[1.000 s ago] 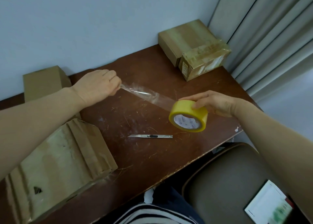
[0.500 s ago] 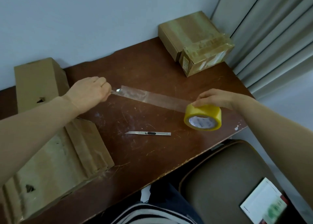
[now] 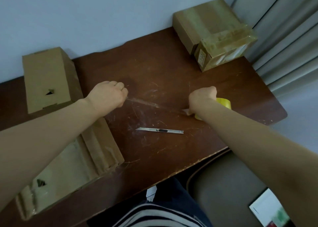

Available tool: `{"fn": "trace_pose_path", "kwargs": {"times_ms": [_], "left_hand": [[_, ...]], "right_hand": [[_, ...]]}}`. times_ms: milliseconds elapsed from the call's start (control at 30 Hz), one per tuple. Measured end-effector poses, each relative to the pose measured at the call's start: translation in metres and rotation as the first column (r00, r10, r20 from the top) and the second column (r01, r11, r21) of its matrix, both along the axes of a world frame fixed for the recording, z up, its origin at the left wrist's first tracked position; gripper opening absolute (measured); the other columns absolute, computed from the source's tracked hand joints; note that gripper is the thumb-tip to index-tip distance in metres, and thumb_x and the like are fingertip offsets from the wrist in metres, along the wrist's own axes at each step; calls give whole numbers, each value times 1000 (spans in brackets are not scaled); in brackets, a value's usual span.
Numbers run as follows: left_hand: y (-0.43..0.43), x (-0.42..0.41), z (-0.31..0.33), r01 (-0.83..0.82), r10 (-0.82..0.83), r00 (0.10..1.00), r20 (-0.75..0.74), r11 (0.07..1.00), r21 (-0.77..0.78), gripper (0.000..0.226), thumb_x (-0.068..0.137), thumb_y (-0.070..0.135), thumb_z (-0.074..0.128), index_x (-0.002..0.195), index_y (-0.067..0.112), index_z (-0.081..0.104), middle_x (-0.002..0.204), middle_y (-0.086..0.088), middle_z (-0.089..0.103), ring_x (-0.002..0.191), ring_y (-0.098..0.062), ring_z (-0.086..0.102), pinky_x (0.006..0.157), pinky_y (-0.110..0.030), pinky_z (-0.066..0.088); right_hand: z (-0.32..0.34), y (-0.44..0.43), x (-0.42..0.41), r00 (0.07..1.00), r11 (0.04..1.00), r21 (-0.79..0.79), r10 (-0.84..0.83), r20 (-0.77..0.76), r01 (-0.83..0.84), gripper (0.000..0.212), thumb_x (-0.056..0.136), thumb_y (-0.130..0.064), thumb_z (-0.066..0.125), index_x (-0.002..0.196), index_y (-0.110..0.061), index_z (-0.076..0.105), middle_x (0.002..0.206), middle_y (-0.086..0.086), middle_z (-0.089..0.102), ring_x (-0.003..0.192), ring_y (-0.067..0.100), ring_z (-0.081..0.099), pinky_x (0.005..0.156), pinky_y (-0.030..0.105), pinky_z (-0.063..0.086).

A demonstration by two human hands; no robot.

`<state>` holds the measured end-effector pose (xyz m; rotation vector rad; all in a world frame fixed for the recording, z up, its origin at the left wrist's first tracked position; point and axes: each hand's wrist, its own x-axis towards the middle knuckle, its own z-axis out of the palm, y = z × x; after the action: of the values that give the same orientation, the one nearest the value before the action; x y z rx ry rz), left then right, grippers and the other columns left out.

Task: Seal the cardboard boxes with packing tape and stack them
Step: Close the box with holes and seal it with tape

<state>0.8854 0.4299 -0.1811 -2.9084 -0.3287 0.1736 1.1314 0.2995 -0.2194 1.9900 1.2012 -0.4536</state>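
My left hand (image 3: 110,96) pinches the free end of a clear tape strip (image 3: 151,105) stretched low over the brown table (image 3: 163,68). My right hand (image 3: 202,98) grips the yellow tape roll (image 3: 224,103), which is mostly hidden behind the hand and wrist. A cardboard box (image 3: 46,79) stands at the back left. A flatter taped box (image 3: 77,165) lies at the front left under my left forearm. At the back right, two boxes sit together: a plain one (image 3: 204,20) and one wrapped in tape (image 3: 227,49).
A silver utility knife (image 3: 160,130) lies on the table in front of the tape strip. A curtain (image 3: 284,29) hangs at the right. A brown chair seat (image 3: 228,183) with a white booklet (image 3: 270,211) sits below the table's front edge.
Both hands have dropped toward the table and turned knuckles up. The strip now lies lower and more edge-on, and the roll has slipped behind my right hand.
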Motion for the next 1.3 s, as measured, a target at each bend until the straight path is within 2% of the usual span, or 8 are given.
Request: {"fn": "trace_pose_path", "kwargs": {"times_ms": [300,500,600,800,933,1067,1200,1300], "left_hand": [[-7,-6,-14,-53,69,972,-225,996,77,24,93,15,39,107,16,58,105,-1,58,96,-19,57,78,-26,41],[-8,-9,-8,-27,43,975,-218,997,78,20,92,17,44,104,15,59,101,-1,59,93,-19,58,76,-26,40],[-7,-13,-9,20,-8,987,-157,997,74,16,91,19,51,98,13,64,95,-3,63,86,-20,62,72,-28,44],[-4,-13,-9,41,-30,981,-190,998,55,19,95,23,47,103,14,61,101,-2,62,91,-19,60,75,-28,43],[-5,-13,-1,120,-115,991,-75,991,65,12,71,11,77,74,7,66,72,-7,63,62,-22,62,55,-28,45],[-4,-11,5,163,-161,985,-58,986,18,28,48,1,87,57,3,60,55,-11,56,45,-27,56,43,-27,43],[-3,-12,3,164,-163,985,-58,986,11,27,51,3,87,58,4,61,57,-10,57,47,-26,56,45,-26,43],[-4,-13,4,177,-177,983,-40,984,-5,28,50,1,87,57,4,61,56,-10,56,45,-25,55,44,-26,43]], "right_hand": [[-5,4,-22,982,986,-44,163,99,-159,24,92,-40,55,104,-20,61,85,-1,57,74,20,54,78,36,39],[7,-17,-47,898,829,435,430,-95,-351,26,96,-29,46,113,-17,62,110,3,62,101,25,60,77,32,39],[-6,-39,-88,828,873,411,424,-368,-264,31,99,-34,45,121,-14,56,116,5,56,108,26,56,70,34,43],[-33,-44,-118,871,911,407,249,-422,-63,34,92,-11,54,126,-11,48,120,9,54,111,29,52,79,37,47],[-33,-55,-111,839,933,337,82,-537,125,35,85,-20,61,117,-11,51,114,11,55,105,31,55,80,36,46],[-23,-81,-97,614,822,254,-140,-777,510,18,87,-17,59,104,-16,53,97,2,55,85,23,62,76,33,48],[-3,-89,-94,132,476,-5,-254,-958,879,9,97,-10,52,101,-15,58,67,-2,68,45,9,47,48,22,40],[12,-72,-93,54,374,-65,-299,-953,925,21,101,-19,44,91,-13,61,57,1,64,36,6,37,35,18,30]]}}
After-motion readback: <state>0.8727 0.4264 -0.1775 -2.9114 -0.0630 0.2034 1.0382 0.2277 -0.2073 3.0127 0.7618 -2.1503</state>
